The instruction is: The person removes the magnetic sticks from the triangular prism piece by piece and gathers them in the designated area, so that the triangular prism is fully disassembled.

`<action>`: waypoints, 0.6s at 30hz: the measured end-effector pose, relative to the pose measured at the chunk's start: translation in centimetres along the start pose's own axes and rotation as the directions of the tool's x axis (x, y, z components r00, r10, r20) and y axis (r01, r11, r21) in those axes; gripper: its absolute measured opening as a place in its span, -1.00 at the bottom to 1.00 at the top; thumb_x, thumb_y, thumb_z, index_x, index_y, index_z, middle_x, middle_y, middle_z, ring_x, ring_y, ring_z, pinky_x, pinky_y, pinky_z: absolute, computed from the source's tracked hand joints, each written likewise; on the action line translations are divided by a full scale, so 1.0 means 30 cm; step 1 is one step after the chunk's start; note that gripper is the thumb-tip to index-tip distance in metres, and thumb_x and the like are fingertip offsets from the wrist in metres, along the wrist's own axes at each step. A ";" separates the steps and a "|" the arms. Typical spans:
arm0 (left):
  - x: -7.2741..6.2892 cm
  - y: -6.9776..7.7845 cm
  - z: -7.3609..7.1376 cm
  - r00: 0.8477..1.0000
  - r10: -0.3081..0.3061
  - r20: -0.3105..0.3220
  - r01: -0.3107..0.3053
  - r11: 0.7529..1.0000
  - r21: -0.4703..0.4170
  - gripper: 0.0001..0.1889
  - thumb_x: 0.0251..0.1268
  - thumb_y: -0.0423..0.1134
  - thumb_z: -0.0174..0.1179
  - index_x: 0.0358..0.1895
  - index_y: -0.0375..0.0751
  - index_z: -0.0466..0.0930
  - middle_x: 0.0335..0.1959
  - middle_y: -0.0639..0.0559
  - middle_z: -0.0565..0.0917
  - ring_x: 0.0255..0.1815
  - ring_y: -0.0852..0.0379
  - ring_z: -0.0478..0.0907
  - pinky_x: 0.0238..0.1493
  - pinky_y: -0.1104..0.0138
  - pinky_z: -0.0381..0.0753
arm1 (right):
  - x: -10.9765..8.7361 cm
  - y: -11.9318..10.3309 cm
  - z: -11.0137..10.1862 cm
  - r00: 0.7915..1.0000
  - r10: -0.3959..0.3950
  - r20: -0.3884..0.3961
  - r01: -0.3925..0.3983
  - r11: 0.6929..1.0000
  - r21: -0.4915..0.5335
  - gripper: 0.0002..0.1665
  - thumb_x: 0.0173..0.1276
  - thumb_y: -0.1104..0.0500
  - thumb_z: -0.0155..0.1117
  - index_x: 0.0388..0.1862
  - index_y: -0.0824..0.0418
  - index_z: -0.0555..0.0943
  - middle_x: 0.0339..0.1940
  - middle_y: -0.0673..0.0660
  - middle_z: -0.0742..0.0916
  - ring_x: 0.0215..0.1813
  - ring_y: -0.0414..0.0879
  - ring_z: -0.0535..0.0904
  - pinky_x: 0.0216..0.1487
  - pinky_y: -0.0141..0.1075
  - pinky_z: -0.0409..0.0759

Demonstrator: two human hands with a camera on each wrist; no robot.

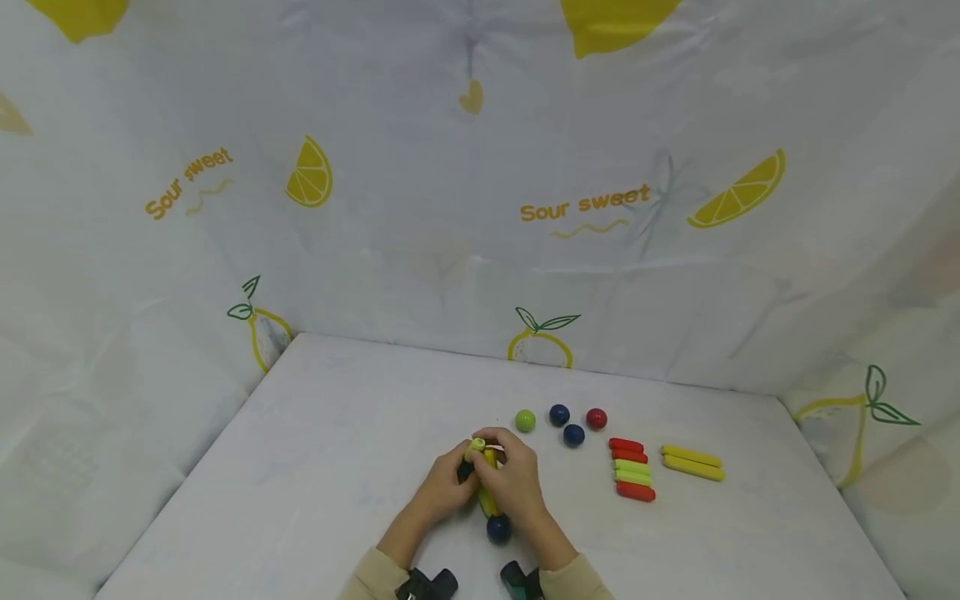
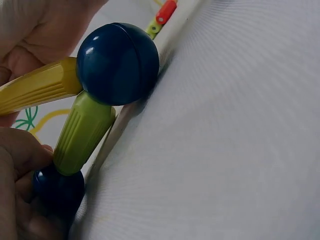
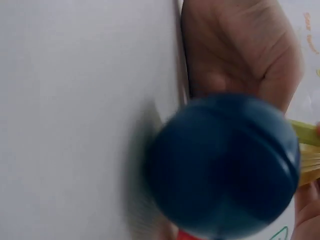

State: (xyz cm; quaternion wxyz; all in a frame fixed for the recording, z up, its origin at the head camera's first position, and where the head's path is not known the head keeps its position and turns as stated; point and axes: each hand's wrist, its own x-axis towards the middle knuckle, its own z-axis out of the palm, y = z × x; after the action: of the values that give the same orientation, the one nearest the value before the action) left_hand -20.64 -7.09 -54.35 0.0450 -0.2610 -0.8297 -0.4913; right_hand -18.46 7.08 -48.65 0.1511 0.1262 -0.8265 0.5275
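Observation:
Both hands meet over a small assembly of plastic rods and balls near the front of the white table (image 1: 337,467). A dark blue ball (image 1: 498,529) sits at its near end, joined to a yellow rod (image 2: 42,85) and a green rod (image 2: 84,132). The left hand (image 1: 442,486) pinches a second blue ball (image 2: 59,186) at the green rod's far end. The right hand (image 1: 517,482) grips the yellow rod, its fingertips also by a light green piece (image 1: 477,445). Fingers partly hide the far joints; in the right wrist view the near ball blocks much.
Beyond the hands to the right lie a green ball (image 1: 525,421), two blue balls (image 1: 573,435) and a red ball (image 1: 596,418). Farther right are a row of red and green rods (image 1: 632,469) and two yellow rods (image 1: 692,463). A lemon-print cloth (image 1: 420,275) rises behind the table.

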 end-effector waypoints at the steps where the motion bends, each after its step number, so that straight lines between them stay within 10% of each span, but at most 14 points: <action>1: -0.001 -0.001 0.000 1.000 0.005 -0.003 -0.005 1.000 0.002 -0.68 0.22 -0.37 0.10 0.06 -0.27 0.47 -0.07 -0.04 0.64 -0.08 0.17 0.55 0.06 0.23 0.60 | 0.003 -0.003 -0.002 1.000 -0.003 -0.012 0.003 1.000 0.031 -0.74 0.15 0.34 0.36 -0.15 0.22 0.61 -0.15 0.09 0.71 -0.03 -0.05 0.65 -0.04 -0.37 0.66; 18: -0.001 0.011 0.004 0.996 -0.085 0.041 0.087 0.995 -0.040 -0.66 0.23 -0.40 0.07 0.08 -0.14 0.47 0.04 0.02 0.63 0.16 0.05 0.51 0.24 0.12 0.48 | -0.028 0.069 -0.197 0.990 0.093 -0.107 -0.059 0.957 0.283 -0.68 0.22 0.39 0.28 -0.03 0.39 0.52 -0.01 0.33 0.65 0.10 0.07 0.61 0.00 -0.49 0.59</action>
State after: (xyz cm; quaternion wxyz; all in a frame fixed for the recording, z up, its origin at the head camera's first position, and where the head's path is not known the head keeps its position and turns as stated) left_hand -20.44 -6.89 -54.17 0.0021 -0.2356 -0.8305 -0.5047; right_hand -17.74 13.36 -48.35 0.1606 0.0827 -0.7376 0.6507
